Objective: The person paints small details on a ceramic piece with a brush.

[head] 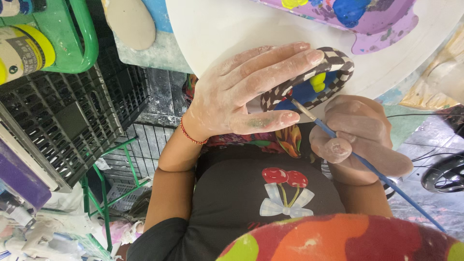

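A black plastic crate [63, 116] sits beside a green basket [72, 38] and yellow-lidded jar [24, 50].

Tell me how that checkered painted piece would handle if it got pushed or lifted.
The checkered piece looks rigid and likely breakable, like clay. The left hand cups it while the right hand works a blue paintbrush on it, so fresh paint may smear.
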